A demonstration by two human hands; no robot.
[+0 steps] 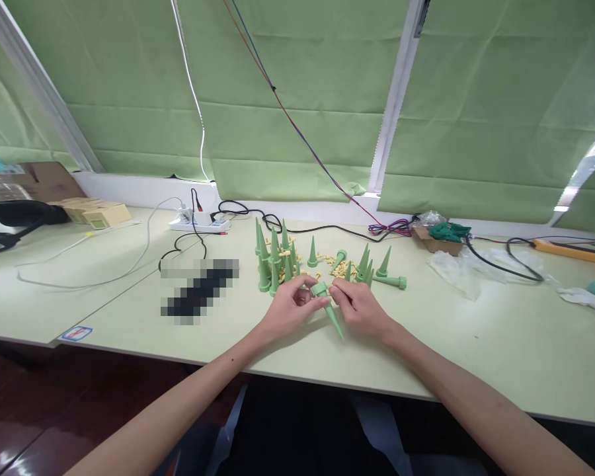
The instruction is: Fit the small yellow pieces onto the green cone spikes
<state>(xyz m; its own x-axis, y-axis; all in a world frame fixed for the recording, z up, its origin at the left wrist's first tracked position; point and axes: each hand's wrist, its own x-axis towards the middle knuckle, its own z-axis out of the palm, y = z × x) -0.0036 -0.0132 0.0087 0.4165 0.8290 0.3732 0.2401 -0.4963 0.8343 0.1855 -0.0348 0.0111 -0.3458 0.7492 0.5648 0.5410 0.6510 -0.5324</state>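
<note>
My left hand (292, 305) grips a green plastic spike (333, 320) near its wide capped end, and the spike's tip slants down to the right. Beside the cap, my right hand (359, 305) is closed with thumb and fingertips pinched together; whatever lies between them is too small to make out. Behind my left hand stands a group of upright green spikes (274, 251). More green spikes (384, 263) stand or lie behind my right hand. Small yellow pieces (344, 270) are scattered between the two groups.
A white power strip (198, 223) with cables lies at the back left. Further left are small boxes (106, 215) and black headphones (14, 218). A blurred dark object (201, 291) lies left of the spikes. Plastic bags (459, 272) and an open carton (437, 243) sit to the right.
</note>
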